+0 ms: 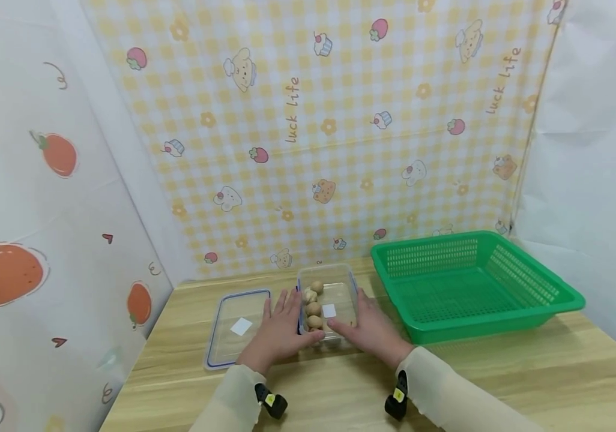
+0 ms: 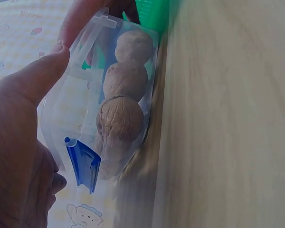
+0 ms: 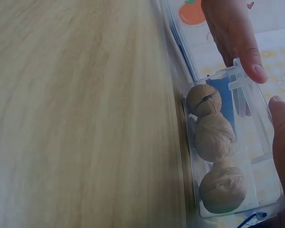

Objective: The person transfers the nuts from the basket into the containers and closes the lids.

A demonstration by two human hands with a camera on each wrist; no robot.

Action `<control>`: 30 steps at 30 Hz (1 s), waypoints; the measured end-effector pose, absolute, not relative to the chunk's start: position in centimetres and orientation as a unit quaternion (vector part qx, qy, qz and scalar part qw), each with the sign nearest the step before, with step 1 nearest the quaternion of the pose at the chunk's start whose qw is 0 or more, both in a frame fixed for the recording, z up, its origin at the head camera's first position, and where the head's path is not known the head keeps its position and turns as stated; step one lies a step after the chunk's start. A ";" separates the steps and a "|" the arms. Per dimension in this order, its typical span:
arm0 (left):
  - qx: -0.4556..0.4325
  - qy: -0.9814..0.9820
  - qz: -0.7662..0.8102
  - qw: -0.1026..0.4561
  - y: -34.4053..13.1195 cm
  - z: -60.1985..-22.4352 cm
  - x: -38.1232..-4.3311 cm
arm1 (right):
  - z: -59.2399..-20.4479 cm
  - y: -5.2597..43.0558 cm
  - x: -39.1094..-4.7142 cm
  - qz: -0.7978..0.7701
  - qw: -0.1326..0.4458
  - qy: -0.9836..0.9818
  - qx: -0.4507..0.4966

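A clear plastic food container (image 1: 340,294) stands on the wooden table, with its blue latches hanging at the sides. Several walnuts (image 1: 313,309) line up along its left side; three show large through the near wall in the right wrist view, topmost a cracked-looking walnut (image 3: 204,99). Along the left wall lies my left hand (image 1: 281,333), fingers straight and spread, its thumb touching the near rim. On the opposite side my right hand (image 1: 375,330) rests with extended fingers by the right wall and its thumb over the near corner. The right wrist view hides most of that hand.
Left of the container lies its clear lid (image 1: 227,336) with a blue seal and a white label. A green plastic basket (image 1: 465,288) sits close by at the right. Patterned cloth (image 1: 329,156) hangs behind the wooden table (image 1: 324,390).
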State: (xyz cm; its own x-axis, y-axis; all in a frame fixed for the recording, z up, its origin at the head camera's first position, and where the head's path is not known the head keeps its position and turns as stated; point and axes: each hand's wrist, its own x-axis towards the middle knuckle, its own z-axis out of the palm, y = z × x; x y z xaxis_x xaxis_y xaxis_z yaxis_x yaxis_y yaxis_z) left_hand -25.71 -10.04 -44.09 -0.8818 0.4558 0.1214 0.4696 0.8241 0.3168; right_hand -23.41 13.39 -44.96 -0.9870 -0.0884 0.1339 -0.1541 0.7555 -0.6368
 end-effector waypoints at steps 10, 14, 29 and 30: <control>-0.232 -0.960 -0.158 0.022 -11.1 -44.1 -26.4 | -44.9 12.2 -24.0 0.321 0.056 -0.944 0.057; -0.225 -0.962 -0.153 0.019 -11.9 -43.9 -26.3 | -43.9 11.8 -24.1 0.302 0.078 -0.948 0.067; -0.175 -0.939 -0.291 0.061 -22.4 -42.1 -26.6 | -38.7 4.5 -26.1 0.492 -0.029 -0.862 0.114; -0.168 -0.936 -0.304 0.054 -23.1 -42.1 -26.5 | -38.5 3.8 -26.2 0.498 -0.038 -0.859 0.116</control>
State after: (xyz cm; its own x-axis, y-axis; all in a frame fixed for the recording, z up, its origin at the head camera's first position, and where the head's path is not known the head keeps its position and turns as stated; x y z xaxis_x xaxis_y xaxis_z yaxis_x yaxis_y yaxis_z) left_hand -26.53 -23.07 -42.08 -0.9376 0.2820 0.2035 0.3477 0.7591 0.5504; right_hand -26.22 3.84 -38.53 -0.9701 -0.2374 0.0507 -0.1621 0.4776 -0.8635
